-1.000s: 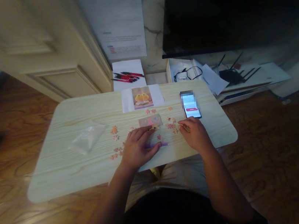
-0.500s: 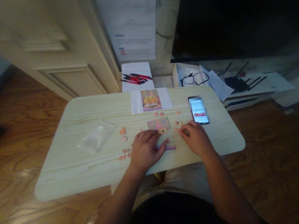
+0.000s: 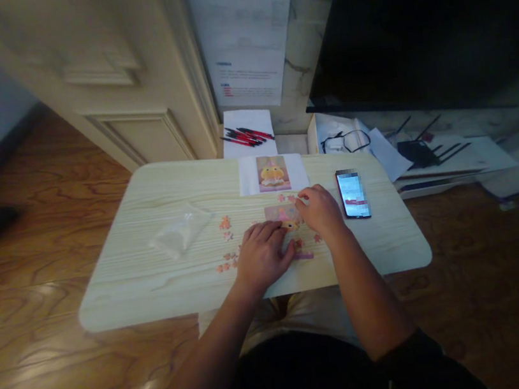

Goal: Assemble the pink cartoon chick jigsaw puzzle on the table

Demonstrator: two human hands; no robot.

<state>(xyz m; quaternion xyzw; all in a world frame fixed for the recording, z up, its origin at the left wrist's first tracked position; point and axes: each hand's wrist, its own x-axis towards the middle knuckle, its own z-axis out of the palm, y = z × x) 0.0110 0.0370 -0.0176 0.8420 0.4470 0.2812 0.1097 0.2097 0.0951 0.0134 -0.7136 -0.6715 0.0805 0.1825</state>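
A partly joined jigsaw puzzle (image 3: pixel 274 212) lies on the table, its printed yellow figure partly covered by my hands. My left hand (image 3: pixel 263 255) rests on its left side, fingers stretched out and thumb apart, holding nothing. At the puzzle's upper right, my right hand (image 3: pixel 322 211) has thumb and forefinger pinched at a pink puzzle piece (image 3: pixel 291 198). Another loose piece (image 3: pixel 281 198) lies just left of those fingertips. More loose orange-pink pieces (image 3: pixel 224 222) are scattered to the left. One star-like piece (image 3: pixel 318 238) sits below my right wrist.
A sheet with a printed picture (image 3: pixel 272 173) lies behind the puzzle. On the right is a phone (image 3: pixel 353 194) with a lit screen; a clear plastic bag (image 3: pixel 180 231) is on the left. Red and black pens (image 3: pixel 247 136) lie beyond the table (image 3: pixel 122 284).
My right hand has moved away from me, from the pieces right of the puzzle to those above it. My left hand stays on the puzzle. The view has shifted slightly.
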